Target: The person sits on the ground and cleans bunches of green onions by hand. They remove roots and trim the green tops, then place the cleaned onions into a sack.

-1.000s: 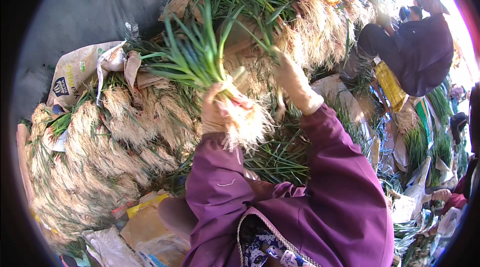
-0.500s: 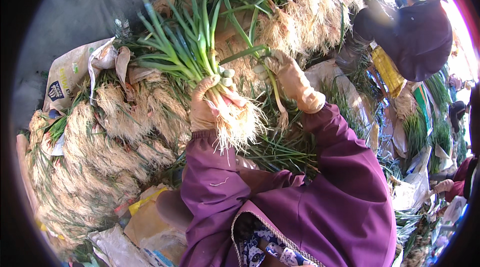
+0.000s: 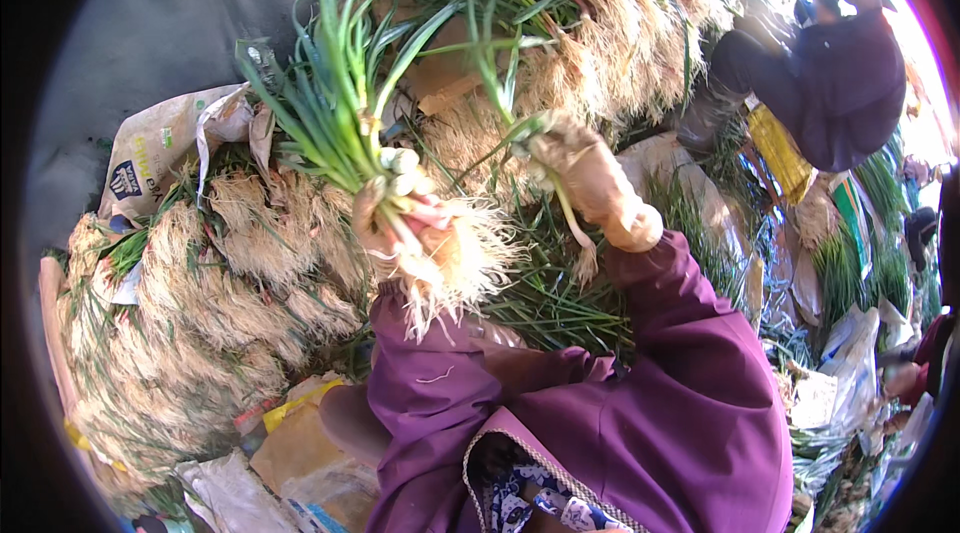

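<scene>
My gloved left hand point(image 3: 375, 203) grips a bunch of green onions point(image 3: 355, 103), leaves fanning up and left, pale bulbs and stringy white roots hanging over the wrist. To its right, my right hand point(image 3: 565, 158), in a beige glove, pinches a single green onion point(image 3: 568, 218), its white stem and root dangling below the fingers and its leaves rising above. Both forearms are in purple sleeves. Beneath my hands lie loose green leaves point(image 3: 550, 313) and piles of onion roots.
Root-out bundles point(image 3: 200, 333) pile at left, more point(image 3: 630, 43) at the back. A dark tarp point(image 3: 170, 13) rises behind. Sacks point(image 3: 150, 153) lie around. At right, a person in dark clothing point(image 3: 830, 83) squats by a yellow sack point(image 3: 775, 153); another person's red sleeve point(image 3: 915, 368) shows lower right.
My left hand has shifted left with the bunch, whose leaves now tilt further left. My right hand has moved lower, still with the single stalk in it.
</scene>
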A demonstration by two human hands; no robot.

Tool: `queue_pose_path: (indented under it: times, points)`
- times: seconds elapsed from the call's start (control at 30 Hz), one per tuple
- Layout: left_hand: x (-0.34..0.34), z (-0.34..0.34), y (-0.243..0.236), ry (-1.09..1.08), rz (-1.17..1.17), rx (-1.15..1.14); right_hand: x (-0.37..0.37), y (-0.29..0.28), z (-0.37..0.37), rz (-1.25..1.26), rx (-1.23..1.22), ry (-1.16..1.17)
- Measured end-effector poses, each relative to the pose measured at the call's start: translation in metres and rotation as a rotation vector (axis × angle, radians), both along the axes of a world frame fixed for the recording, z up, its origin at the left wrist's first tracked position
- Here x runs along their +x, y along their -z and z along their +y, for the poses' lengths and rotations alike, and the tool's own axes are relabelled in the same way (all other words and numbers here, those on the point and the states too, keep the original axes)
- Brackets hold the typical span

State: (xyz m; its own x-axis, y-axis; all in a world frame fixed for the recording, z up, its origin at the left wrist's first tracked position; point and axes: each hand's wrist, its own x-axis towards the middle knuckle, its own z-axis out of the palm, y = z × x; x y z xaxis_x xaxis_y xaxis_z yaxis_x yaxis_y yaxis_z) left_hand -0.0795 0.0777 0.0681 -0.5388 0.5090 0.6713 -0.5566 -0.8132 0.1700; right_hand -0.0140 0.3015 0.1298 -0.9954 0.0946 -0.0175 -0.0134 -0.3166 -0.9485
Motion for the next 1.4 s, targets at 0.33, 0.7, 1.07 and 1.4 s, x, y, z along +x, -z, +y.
queue_pose_path:
  times: [0.33, 0.7, 1.07, 1.4]
  points:
    - [-0.010, -0.090, -0.056, -0.287, 0.088, 0.059, -0.089, -0.180, 0.002, 0.985, 0.384, 0.107]
    - [0.043, -0.037, -0.040, -0.492, -0.201, -0.322, -0.237, 0.024, -0.008, 0.236, 0.599, -0.066]
    - [0.038, 0.016, 0.010, -0.690, -0.568, -0.847, -0.156, 0.048, 0.034, 0.136, -0.184, -0.513]
    - [0.036, 0.055, 0.027, -0.539, -0.549, -1.010, -0.078, 0.075, -0.034, 0.561, 0.408, -0.197]
